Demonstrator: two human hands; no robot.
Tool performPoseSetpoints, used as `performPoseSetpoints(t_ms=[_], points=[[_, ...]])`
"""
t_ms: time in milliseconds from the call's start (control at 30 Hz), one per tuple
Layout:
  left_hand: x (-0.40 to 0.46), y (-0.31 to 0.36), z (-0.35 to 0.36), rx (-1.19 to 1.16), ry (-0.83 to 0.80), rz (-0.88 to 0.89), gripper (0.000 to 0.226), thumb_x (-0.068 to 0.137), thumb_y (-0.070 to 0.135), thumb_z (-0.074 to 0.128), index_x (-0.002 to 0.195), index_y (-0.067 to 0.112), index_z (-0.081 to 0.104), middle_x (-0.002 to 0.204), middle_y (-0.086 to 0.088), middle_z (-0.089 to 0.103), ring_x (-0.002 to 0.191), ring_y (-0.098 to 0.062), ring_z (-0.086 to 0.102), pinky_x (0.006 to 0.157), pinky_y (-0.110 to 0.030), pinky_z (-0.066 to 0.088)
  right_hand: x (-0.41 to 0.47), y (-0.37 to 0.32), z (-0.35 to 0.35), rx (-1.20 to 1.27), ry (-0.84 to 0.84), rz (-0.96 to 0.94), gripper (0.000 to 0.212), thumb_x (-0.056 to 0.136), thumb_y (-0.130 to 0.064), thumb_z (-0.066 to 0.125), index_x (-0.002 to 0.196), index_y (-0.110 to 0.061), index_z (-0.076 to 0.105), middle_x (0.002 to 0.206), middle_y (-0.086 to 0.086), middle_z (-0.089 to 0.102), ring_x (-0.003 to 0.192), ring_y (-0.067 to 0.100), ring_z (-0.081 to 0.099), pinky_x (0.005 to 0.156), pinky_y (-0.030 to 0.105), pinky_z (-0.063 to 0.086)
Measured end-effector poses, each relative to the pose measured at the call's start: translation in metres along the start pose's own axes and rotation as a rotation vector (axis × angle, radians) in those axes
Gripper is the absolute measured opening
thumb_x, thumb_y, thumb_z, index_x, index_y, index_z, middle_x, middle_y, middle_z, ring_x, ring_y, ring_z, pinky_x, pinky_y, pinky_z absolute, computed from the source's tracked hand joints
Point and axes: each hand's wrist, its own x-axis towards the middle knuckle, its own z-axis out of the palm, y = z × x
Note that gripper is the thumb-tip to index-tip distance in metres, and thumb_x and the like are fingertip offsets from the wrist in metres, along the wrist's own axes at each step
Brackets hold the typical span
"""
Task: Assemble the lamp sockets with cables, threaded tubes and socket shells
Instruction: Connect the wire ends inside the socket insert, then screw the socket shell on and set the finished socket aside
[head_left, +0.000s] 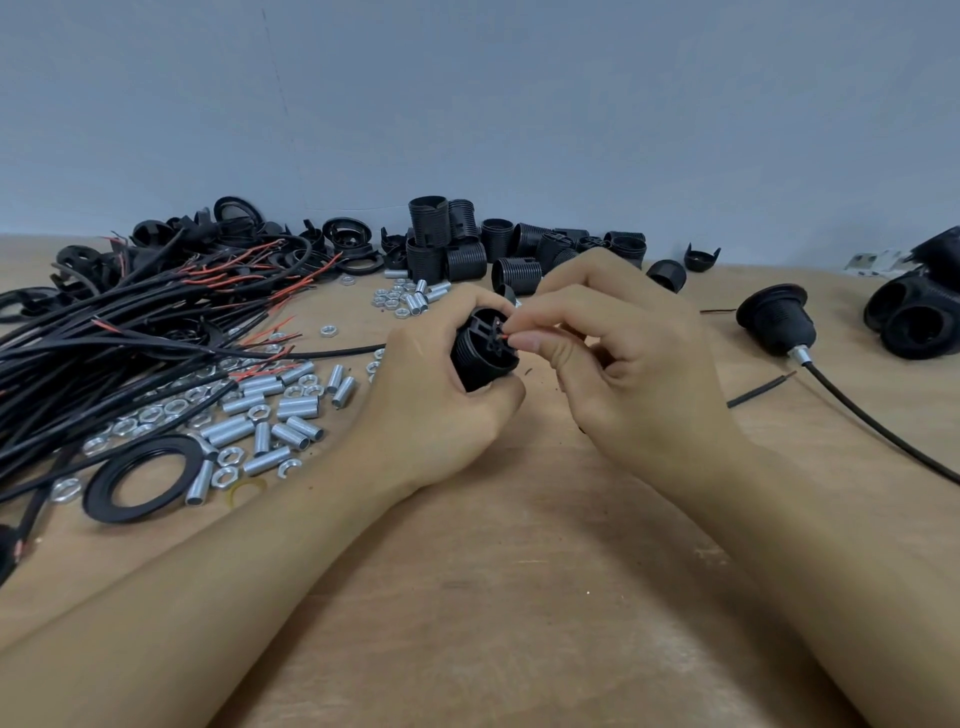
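Centrally, the left hand (441, 384) grips a black socket body (483, 353) above the wooden table (519, 571), while the right hand (613, 353) pinches a red wire (505, 336) at its open end; the wire tip sits inside.

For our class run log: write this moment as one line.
left hand: grips socket | right hand: pinches red wire at socket | stage: wiring | finished socket: on table, right
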Motion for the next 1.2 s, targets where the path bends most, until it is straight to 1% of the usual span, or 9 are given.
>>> performPoseSetpoints(t_ms=[300,467,567,700,833,967,1033,1100,1200], points=[[0.001,0.000,-0.001,0.137,-0.009,0.019,0.028,0.066,0.009,0.060,0.092,0.017,0.066,0.071,0.010,0.061,0.065,-0.005,0.053,0.060,-0.012,0.038,-0.001,-0.001,0.001,-0.046,-0.051,-0.002,0.008,0.086,0.003,0.069,0.081,-0.002,0.074,0.083,0.010,0.062,0.072,0.013,0.051,0.067,0.008,0.033],[0.001,0.000,-0.001,0.266,-0.008,-0.002,0.028,0.068,0.010,0.061,0.093,0.021,0.066,0.064,0.014,0.057,0.061,-0.004,0.051,0.055,-0.016,0.036,-0.001,-0.003,0.004,-0.103,-0.073,-0.030,0.007,0.086,0.001,0.069,0.082,-0.002,0.074,0.078,0.013,0.059,0.065,0.024,0.054,0.058,0.026,0.039],[0.000,-0.001,-0.001,0.361,-0.023,0.006,0.027,0.070,0.009,0.062,0.094,0.023,0.063,0.064,0.016,0.053,0.061,-0.002,0.050,0.055,-0.020,0.034,-0.002,-0.003,0.005,-0.128,-0.087,-0.041,0.008,0.086,0.000,0.067,0.081,-0.002,0.072,0.076,0.011,0.054,0.063,0.021,0.049,0.056,0.026,0.037],[0.000,-0.008,-0.002,0.411,-0.134,0.008,0.025,0.072,0.015,0.059,0.094,0.026,0.057,0.074,0.014,0.050,0.068,-0.011,0.047,0.059,-0.029,0.034,-0.006,-0.003,0.009,-0.083,-0.119,-0.007,0.008,0.086,0.001,0.066,0.079,0.000,0.070,0.075,0.008,0.051,0.066,0.018,0.047,0.058,0.026,0.038],[0.006,-0.018,-0.007,0.412,-0.242,-0.065,0.035,0.074,0.015,0.061,0.105,0.028,0.056,0.098,0.007,0.062,0.091,-0.019,0.057,0.074,-0.041,0.049,-0.003,-0.002,0.010,0.096,-0.216,0.247,0.007,0.086,-0.003,0.071,0.091,-0.007,0.073,0.079,0.001,0.061,0.070,0.015,0.059,0.067,0.036,0.052],[0.006,-0.022,-0.008,0.426,-0.201,-0.081,0.033,0.078,0.017,0.065,0.109,0.027,0.058,0.100,0.008,0.064,0.095,-0.018,0.059,0.080,-0.044,0.050,0.010,-0.007,-0.004,0.221,-0.156,0.368,0.013,0.090,-0.021,0.070,0.103,-0.019,0.072,0.094,-0.011,0.070,0.090,0.001,0.064,0.080,0.015,0.048],[0.005,-0.022,-0.006,0.453,-0.179,-0.086,0.027,0.081,0.021,0.067,0.106,0.027,0.057,0.097,0.008,0.062,0.093,-0.018,0.057,0.080,-0.043,0.050,0.017,-0.001,-0.029,0.141,-0.331,0.448,0.017,0.088,-0.041,0.067,0.101,-0.031,0.071,0.096,-0.019,0.069,0.094,-0.008,0.061,0.079,0.006,0.043],[0.004,-0.023,-0.006,0.479,-0.186,-0.100,0.030,0.081,0.021,0.067,0.108,0.027,0.056,0.101,0.007,0.061,0.095,-0.018,0.055,0.080,-0.041,0.050,0.017,0.005,-0.055,0.027,-0.661,0.569,0.042,0.066,-0.064,0.069,0.102,-0.043,0.068,0.100,-0.028,0.064,0.094,-0.011,0.059,0.079,0.007,0.042],[0.003,-0.023,-0.007,0.488,-0.192,-0.114,0.035,0.080,0.018,0.067,0.112,0.028,0.056,0.105,0.008,0.060,0.098,-0.017,0.054,0.080,-0.036,0.048,0.010,0.010,-0.067,-0.111,-0.950,0.674,0.061,0.049,-0.064,0.079,0.104,-0.045,0.063,0.100,-0.015,0.064,0.088,-0.007,0.059,0.086,0.022,0.049]])
